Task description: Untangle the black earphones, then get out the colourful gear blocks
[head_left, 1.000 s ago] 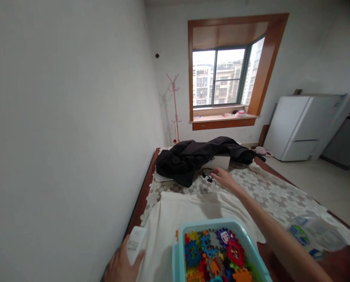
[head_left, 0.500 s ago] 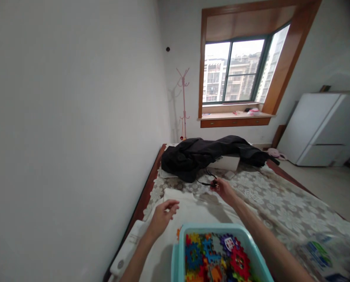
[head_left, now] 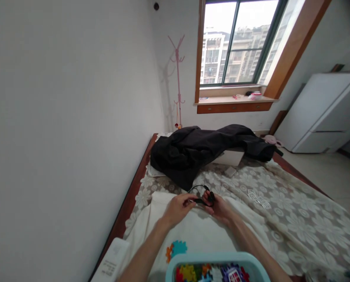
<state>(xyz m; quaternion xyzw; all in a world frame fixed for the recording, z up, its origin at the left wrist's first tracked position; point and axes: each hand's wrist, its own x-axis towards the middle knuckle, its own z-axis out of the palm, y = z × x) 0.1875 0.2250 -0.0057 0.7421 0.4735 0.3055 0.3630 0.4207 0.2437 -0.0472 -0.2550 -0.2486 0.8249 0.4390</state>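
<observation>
Black looped band [head_left: 200,201] spans from the left grip [head_left: 178,209] to the right grip [head_left: 220,209], both closed around parts of it, above the white cloth [head_left: 204,229] on the bed [head_left: 298,211].

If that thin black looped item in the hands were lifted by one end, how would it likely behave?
The black looped item is probably flexible: it runs thin and curved between the left hand and right hand. Being mostly slender, it likely weighs little. The thicker lump at the right hand might swing if that end hung free.
</observation>
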